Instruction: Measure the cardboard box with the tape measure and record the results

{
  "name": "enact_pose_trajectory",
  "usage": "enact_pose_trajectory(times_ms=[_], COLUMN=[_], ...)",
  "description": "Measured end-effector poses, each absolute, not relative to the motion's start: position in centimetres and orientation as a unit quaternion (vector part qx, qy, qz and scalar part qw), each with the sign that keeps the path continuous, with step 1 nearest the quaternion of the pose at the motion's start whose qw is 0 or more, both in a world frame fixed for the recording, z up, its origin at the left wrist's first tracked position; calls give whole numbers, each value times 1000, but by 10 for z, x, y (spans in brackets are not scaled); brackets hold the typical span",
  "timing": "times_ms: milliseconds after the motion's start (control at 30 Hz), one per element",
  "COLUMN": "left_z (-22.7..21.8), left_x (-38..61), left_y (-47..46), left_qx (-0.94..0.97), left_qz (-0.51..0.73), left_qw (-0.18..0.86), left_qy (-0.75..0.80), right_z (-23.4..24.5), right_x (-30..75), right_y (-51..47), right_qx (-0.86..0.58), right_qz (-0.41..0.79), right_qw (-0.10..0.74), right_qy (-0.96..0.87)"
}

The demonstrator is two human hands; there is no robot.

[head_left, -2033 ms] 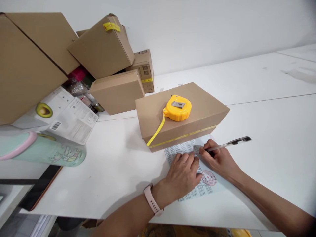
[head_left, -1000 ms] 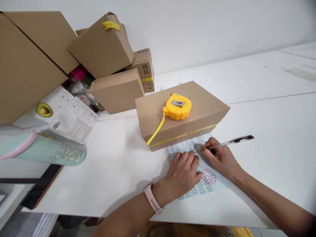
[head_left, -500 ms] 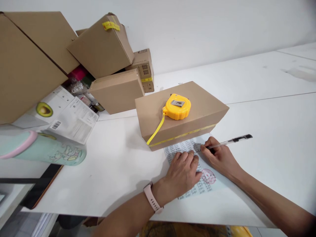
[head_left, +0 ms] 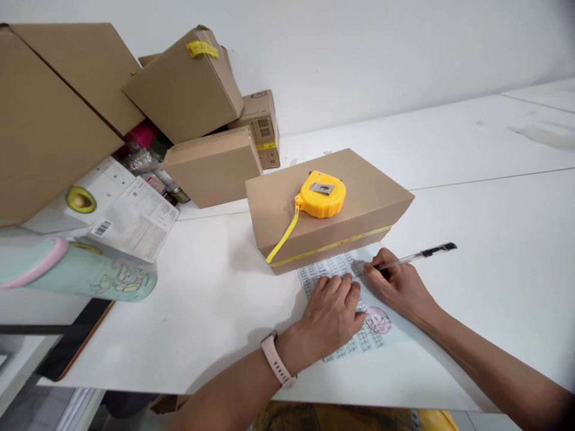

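Note:
My right hand (head_left: 399, 287) grips a clear pen (head_left: 415, 256) with a black cap, its tip on a printed sheet (head_left: 375, 332) of small text with a red stamp. My left hand (head_left: 330, 317), wearing a pink wristband, lies flat on the sheet with fingers stretched, pressing it down. Just beyond the sheet stands a brown cardboard box (head_left: 359, 197) with a strip of yellow tape along its front. A yellow tape measure (head_left: 321, 194) rests on the box top, its tape hanging over the front edge.
Several cardboard boxes (head_left: 193, 90) pile up at the back left against the wall. A white printed carton (head_left: 130, 218) and a mint-green bottle (head_left: 90, 275) with a pink rim lie at the left. The white table (head_left: 494, 197) stretches to the right.
The pen has shifted slightly in my right hand while writing on the sheet. My left hand and the box have stayed put.

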State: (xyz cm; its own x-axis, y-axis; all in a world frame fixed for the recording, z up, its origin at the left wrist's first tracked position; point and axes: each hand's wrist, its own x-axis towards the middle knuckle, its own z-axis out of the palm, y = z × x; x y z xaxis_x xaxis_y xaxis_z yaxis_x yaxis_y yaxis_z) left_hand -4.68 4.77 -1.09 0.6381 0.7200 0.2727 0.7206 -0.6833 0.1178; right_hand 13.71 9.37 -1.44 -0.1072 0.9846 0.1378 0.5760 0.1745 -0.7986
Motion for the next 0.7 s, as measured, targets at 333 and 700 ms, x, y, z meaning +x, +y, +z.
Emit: enact_pose_trajectory(times_ms=[333, 700], left_z=[-11, -13], left_x=[-47, -47], left_y=[47, 48], left_qx=[-903, -904], left_qz=[-163, -155], left_qw=[6, 2], left_qy=[-397, -399], right_z=[-13, -13], right_x=[138, 138], right_y=[93, 93], right_qx=[-577, -583], right_qz=[306, 298], right_qw=[344, 350], right_qy=[-675, -670])
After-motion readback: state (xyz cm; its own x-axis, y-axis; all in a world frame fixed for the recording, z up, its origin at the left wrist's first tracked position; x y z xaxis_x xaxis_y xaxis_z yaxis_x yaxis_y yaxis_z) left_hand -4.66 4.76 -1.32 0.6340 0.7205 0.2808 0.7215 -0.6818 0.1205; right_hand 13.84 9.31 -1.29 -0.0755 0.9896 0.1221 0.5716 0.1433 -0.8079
